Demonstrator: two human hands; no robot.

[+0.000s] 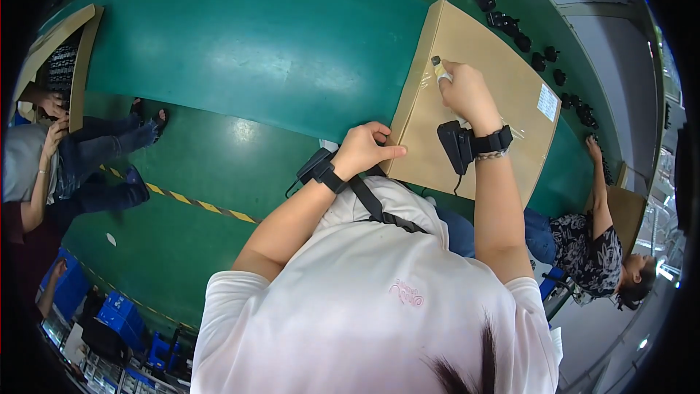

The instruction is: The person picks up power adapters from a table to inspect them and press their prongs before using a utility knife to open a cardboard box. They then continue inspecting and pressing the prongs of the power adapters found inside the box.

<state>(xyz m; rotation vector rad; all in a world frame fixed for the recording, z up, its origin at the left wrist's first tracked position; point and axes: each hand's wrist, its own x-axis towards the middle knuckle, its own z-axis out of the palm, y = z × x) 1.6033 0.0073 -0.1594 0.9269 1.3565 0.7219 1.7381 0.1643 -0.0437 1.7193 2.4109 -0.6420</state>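
Observation:
A closed cardboard box [503, 51] lies on the green table in front of me, with clear tape across its top and a white label near its right edge. My right hand [467, 91] is over the box top, closed around a short tool [440, 68] with a pale yellow-and-white body and a dark end. The hand hides the rest of that tool, so its kind is unclear. At the box's near left corner is my left hand [364, 147], thumb on the top and bent fingers against the side, gripping the edge.
Several small black parts [503, 21] lie along the far side of the green table [248, 37]. On the right a co-worker [587, 248] reaches toward that row. At far left, other people's hands [55, 113] are at an open carton [80, 66] of dark parts.

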